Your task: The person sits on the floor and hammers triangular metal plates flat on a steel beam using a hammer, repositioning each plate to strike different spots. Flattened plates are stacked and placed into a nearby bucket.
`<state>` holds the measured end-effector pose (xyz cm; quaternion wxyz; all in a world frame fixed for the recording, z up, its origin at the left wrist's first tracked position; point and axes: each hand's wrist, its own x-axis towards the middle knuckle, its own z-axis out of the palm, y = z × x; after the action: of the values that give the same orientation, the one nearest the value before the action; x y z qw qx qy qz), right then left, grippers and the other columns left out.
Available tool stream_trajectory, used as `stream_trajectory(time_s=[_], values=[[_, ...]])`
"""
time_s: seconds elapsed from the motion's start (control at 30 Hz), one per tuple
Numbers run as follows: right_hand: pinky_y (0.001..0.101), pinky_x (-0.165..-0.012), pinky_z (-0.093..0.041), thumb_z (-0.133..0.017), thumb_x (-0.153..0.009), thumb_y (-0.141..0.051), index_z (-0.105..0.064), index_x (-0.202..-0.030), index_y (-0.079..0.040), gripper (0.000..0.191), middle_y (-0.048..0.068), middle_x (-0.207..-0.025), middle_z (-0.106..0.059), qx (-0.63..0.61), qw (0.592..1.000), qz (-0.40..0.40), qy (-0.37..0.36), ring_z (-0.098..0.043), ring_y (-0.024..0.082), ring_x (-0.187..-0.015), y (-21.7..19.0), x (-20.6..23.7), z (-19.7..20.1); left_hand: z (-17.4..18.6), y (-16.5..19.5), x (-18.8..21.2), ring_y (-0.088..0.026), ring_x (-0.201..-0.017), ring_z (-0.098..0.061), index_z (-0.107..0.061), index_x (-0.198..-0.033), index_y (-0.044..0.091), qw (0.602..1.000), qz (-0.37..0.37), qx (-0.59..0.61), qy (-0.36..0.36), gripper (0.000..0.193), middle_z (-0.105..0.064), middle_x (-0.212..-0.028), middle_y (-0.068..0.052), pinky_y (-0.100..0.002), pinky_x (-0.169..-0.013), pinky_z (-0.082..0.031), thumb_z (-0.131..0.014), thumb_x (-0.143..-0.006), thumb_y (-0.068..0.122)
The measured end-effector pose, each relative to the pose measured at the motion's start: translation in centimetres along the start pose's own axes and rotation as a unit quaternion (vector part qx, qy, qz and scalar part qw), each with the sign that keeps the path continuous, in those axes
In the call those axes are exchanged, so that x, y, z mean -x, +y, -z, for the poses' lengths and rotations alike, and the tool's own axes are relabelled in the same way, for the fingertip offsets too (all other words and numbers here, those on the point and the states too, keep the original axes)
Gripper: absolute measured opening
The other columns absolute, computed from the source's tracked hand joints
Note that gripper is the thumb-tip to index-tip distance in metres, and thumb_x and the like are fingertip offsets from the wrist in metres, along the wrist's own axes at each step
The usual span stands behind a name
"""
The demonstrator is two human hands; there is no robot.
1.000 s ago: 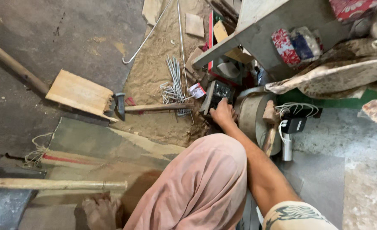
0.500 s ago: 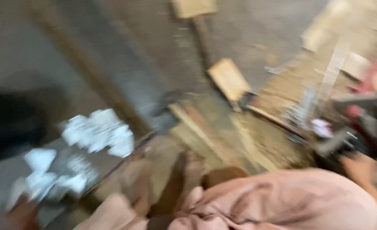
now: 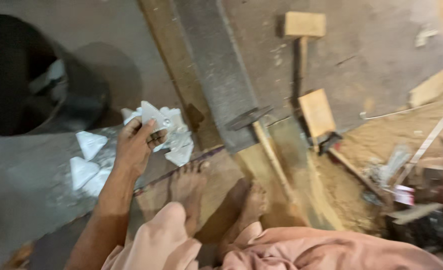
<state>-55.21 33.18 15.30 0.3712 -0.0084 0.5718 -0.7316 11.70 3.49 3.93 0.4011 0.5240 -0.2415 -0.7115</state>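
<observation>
The left hand (image 3: pixel 135 145) is closed around a white triangular piece (image 3: pixel 150 116), pinched between thumb and fingers above a loose pile of similar white pieces (image 3: pixel 94 160) on the grey floor (image 3: pixel 376 50). The right hand is out of view, so its state cannot be told. A dark bucket (image 3: pixel 36 85) stands near, and a hammer (image 3: pixel 259 135) lies by the bare feet (image 3: pixel 191 192)

We see that the view has swung away from the cluttered corner where the right hand was reaching one second ago, and now the left hand (image 3: pixel 134 145) has come forward and pinches a white triangular piece (image 3: pixel 150 116) from the pile of white triangles (image 3: pixel 176 142).
</observation>
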Motion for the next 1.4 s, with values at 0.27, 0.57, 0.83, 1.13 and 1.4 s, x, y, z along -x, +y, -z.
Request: stream_trajectory(time_s=[0.27, 0.57, 0.83, 1.13, 1.4], values=[[0.0266, -0.069, -0.048, -0.071, -0.088, -0.005, -0.07, -0.108, -0.008, 0.021, 0.003, -0.086, -0.062, 0.134, 0.957, -0.141, -0.217, -0.058, 0.012, -0.074, 13.7, 5.1, -27.1, -7.0, 0.1, -2.8, -0.019, -0.089, -0.073, -0.063, -0.112, 0.005, 0.987, 0.041, 0.05, -0.148, 0.022, -0.074, -0.101, -0.006, -0.034, -0.078, -0.062, -0.059, -0.091, 0.005], [0.043, -0.075, -0.056, -0.072, -0.091, -0.009, -0.076, -0.103, -0.008, 0.014, 0.013, -0.093, -0.07, 0.575, 0.601, 0.313, -0.458, -0.07, 0.03, -0.084, 27.1, 7.2, -38.5, -4.5, 0.1, -2.0, -0.017, -0.074, -0.059, -0.068, -0.123, 0.0, 0.869, 0.134, 0.344, -0.33, 0.052, -0.064, -0.085, -0.004, -0.037, -0.076, -0.052, -0.048, -0.11, 0.046], [0.0489, -0.069, -0.053, -0.075, -0.089, -0.018, -0.075, -0.1, -0.009, 0.015, 0.016, -0.092, -0.066, 0.641, 0.506, 0.377, -0.437, -0.067, 0.041, -0.081, 29.1, 7.8, -38.9, -3.8, -0.3, -2.2, -0.02, -0.095, -0.069, -0.066, -0.107, 0.009, 0.957, 0.084, 0.22, -0.168, 0.027, -0.072, -0.098, -0.007, -0.041, -0.089, -0.057, -0.056, -0.102, 0.034], [0.0426, -0.075, -0.054, -0.075, -0.091, -0.014, -0.069, -0.107, -0.003, 0.021, 0.015, -0.096, -0.069, 0.495, 0.68, 0.287, -0.458, -0.07, 0.035, -0.086, 25.9, 11.4, -37.5, -8.7, -1.6, -0.1, -0.012, -0.094, -0.068, -0.067, -0.113, 0.001, 0.986, -0.015, 0.017, -0.165, 0.017, -0.07, -0.102, -0.002, -0.031, -0.084, -0.061, -0.063, -0.1, 0.012], [0.0406, -0.066, -0.052, -0.079, -0.087, -0.022, -0.066, -0.092, -0.002, 0.024, 0.013, -0.083, -0.065, 0.539, 0.694, 0.274, -0.391, -0.063, 0.031, -0.07, 22.6, 12.2, -34.9, -10.7, -0.3, 2.2, -0.011, -0.091, -0.073, -0.074, -0.113, 0.002, 0.887, -0.254, -0.348, -0.165, 0.023, -0.079, -0.1, -0.006, -0.028, -0.082, -0.057, -0.073, -0.091, 0.01]])
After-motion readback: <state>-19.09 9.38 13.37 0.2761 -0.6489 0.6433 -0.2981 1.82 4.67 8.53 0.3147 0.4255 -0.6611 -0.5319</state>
